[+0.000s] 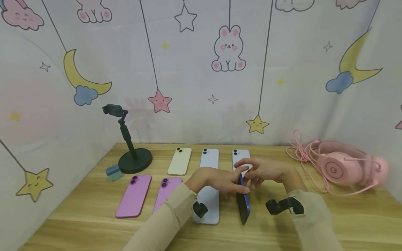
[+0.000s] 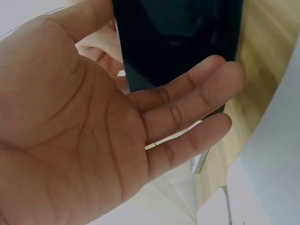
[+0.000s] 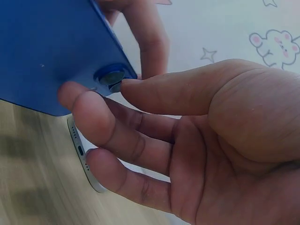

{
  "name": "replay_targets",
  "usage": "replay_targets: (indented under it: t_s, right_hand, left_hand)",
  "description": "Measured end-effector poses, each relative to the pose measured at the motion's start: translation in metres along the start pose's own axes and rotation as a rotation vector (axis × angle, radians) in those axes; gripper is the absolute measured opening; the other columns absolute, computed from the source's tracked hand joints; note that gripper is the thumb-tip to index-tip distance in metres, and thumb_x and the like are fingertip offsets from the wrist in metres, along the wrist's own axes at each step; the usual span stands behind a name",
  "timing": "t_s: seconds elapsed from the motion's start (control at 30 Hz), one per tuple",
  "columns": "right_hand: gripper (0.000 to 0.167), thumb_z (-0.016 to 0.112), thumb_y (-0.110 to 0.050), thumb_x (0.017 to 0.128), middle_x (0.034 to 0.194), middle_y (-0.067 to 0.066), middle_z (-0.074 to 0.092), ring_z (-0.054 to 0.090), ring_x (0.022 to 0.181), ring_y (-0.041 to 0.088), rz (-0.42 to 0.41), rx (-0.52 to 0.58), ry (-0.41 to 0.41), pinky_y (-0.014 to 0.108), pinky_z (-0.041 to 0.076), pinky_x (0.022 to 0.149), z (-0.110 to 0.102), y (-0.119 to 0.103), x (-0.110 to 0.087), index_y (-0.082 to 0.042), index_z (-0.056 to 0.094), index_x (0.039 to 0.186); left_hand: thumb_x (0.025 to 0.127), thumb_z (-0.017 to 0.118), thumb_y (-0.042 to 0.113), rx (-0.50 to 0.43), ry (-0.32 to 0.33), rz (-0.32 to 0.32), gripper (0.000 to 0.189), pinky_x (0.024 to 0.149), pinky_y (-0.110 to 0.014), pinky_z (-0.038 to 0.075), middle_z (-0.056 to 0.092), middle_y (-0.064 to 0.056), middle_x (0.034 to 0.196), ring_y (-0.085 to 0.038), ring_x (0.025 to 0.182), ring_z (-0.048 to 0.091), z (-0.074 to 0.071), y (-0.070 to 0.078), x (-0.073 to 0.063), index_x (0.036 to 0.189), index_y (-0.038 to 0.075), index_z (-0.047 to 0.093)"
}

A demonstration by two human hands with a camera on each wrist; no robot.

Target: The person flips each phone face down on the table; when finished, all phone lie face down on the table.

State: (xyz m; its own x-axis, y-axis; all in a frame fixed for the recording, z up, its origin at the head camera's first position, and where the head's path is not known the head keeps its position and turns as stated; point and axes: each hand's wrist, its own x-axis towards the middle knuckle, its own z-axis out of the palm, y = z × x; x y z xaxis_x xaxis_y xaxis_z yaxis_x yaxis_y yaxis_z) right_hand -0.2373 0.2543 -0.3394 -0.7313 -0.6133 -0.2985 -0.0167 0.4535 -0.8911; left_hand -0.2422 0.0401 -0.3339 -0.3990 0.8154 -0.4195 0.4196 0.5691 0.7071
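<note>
A blue smartphone (image 1: 243,207) stands on edge between both hands, black screen (image 2: 178,33) to the left and blue back (image 3: 47,51) to the right. My left hand (image 1: 216,178) holds it, thumb over the upper edge and straight fingers along the screen side. The right hand (image 1: 267,169) is at the far end, with its thumb tip by the camera lenses (image 3: 110,78) and loosely bent fingertips beside the back. A pale phone (image 1: 241,153) lies just beyond, partly covered by fingers. Another pale phone (image 1: 209,209) lies under the left wrist.
Two pink phones (image 1: 133,198) lie to the left, one partly behind the left sleeve. A cream phone (image 1: 179,162) and a further pale phone (image 1: 209,157) lie at the back. A black stand (image 1: 135,160), a small teal block (image 1: 113,172) and pink headphones (image 1: 342,167) flank them.
</note>
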Motion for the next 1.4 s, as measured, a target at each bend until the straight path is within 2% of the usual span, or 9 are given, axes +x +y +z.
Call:
replay_targets:
  t_s: [0.2, 0.3, 0.4, 0.53, 0.73, 0.93, 1.13, 1.3, 1.4]
  right_hand:
    - [0.057, 0.049, 0.002, 0.097, 0.104, 0.016, 0.07, 0.067, 0.075, 0.024, 0.012, 0.015, -0.038, 0.044, 0.056, 0.074, 0.002, 0.004, 0.003, -0.003, 0.033, 0.152]
    - [0.059, 0.051, 0.0, 0.098, 0.104, 0.016, 0.07, 0.068, 0.077, 0.024, 0.023, 0.007, -0.036, 0.044, 0.056, 0.074, 0.001, 0.004, 0.002, -0.004, 0.032, 0.153]
    - [0.058, 0.052, -0.002, 0.099, 0.104, 0.016, 0.07, 0.068, 0.077, 0.024, 0.039, 0.007, -0.028, 0.044, 0.056, 0.075, 0.001, 0.005, 0.002, -0.006, 0.032, 0.153]
    - [0.061, 0.056, -0.004, 0.099, 0.108, 0.018, 0.068, 0.068, 0.079, 0.024, 0.069, 0.039, -0.032, 0.044, 0.056, 0.076, 0.003, 0.006, 0.003, -0.007, 0.031, 0.154]
    - [0.065, 0.059, -0.006, 0.098, 0.109, 0.015, 0.068, 0.068, 0.083, 0.025, 0.116, 0.061, -0.043, 0.043, 0.056, 0.078, 0.004, 0.009, 0.005, -0.006, 0.029, 0.155]
    - [0.061, 0.059, -0.006, 0.097, 0.11, 0.017, 0.07, 0.069, 0.082, 0.026, 0.143, 0.045, -0.047, 0.04, 0.056, 0.075, 0.001, 0.008, 0.002, -0.011, 0.034, 0.152]
    - [0.06, 0.06, -0.007, 0.097, 0.107, 0.019, 0.071, 0.068, 0.079, 0.025, 0.15, 0.044, -0.055, 0.038, 0.056, 0.071, 0.001, 0.009, 0.003, -0.013, 0.036, 0.152]
    - [0.063, 0.06, -0.005, 0.095, 0.108, 0.018, 0.071, 0.068, 0.08, 0.025, 0.152, 0.052, -0.052, 0.038, 0.056, 0.072, 0.002, 0.012, 0.004, -0.013, 0.035, 0.152]
    - [0.061, 0.059, -0.006, 0.096, 0.107, 0.018, 0.071, 0.068, 0.081, 0.025, 0.154, 0.047, -0.054, 0.038, 0.056, 0.071, 0.001, 0.011, 0.003, -0.013, 0.035, 0.152]
  left_hand:
    - [0.104, 0.051, 0.041, 0.022, -0.006, -0.019, 0.073, 0.089, -0.029, 0.049, 0.059, -0.009, 0.12, -0.021, 0.086, 0.07, -0.003, 0.0, -0.005, 0.159, 0.018, 0.008]
    - [0.105, 0.051, 0.04, 0.03, -0.016, -0.005, 0.064, 0.085, -0.031, 0.052, 0.058, -0.006, 0.119, -0.019, 0.09, 0.068, -0.004, 0.0, -0.005, 0.156, 0.016, 0.019]
    - [0.105, 0.05, 0.042, 0.08, -0.01, -0.008, 0.062, 0.087, -0.03, 0.049, 0.061, -0.004, 0.113, -0.018, 0.087, 0.069, -0.006, -0.001, -0.007, 0.155, 0.017, 0.024]
    - [0.103, 0.052, 0.044, 0.141, 0.004, -0.026, 0.061, 0.092, -0.03, 0.045, 0.062, -0.001, 0.114, -0.016, 0.083, 0.071, -0.009, -0.002, -0.01, 0.154, 0.018, 0.03]
    - [0.102, 0.055, 0.043, 0.171, 0.006, -0.008, 0.057, 0.09, -0.029, 0.045, 0.062, 0.001, 0.11, -0.016, 0.083, 0.071, -0.011, -0.002, -0.012, 0.151, 0.017, 0.038]
    - [0.102, 0.056, 0.043, 0.173, 0.015, 0.004, 0.055, 0.088, -0.026, 0.047, 0.061, 0.001, 0.119, -0.014, 0.088, 0.07, -0.014, -0.002, -0.014, 0.147, 0.014, 0.044]
    - [0.101, 0.058, 0.045, 0.201, 0.017, -0.013, 0.053, 0.088, -0.028, 0.046, 0.057, 0.0, 0.126, -0.012, 0.089, 0.07, -0.015, -0.002, -0.016, 0.144, 0.017, 0.048]
    - [0.1, 0.059, 0.044, 0.217, 0.012, -0.001, 0.053, 0.086, -0.027, 0.046, 0.06, 0.003, 0.118, -0.013, 0.088, 0.07, -0.016, -0.002, -0.016, 0.144, 0.015, 0.049]
    - [0.1, 0.061, 0.041, 0.226, 0.012, 0.008, 0.052, 0.084, -0.026, 0.046, 0.063, 0.005, 0.106, -0.014, 0.087, 0.07, -0.016, -0.002, -0.017, 0.143, 0.013, 0.05]
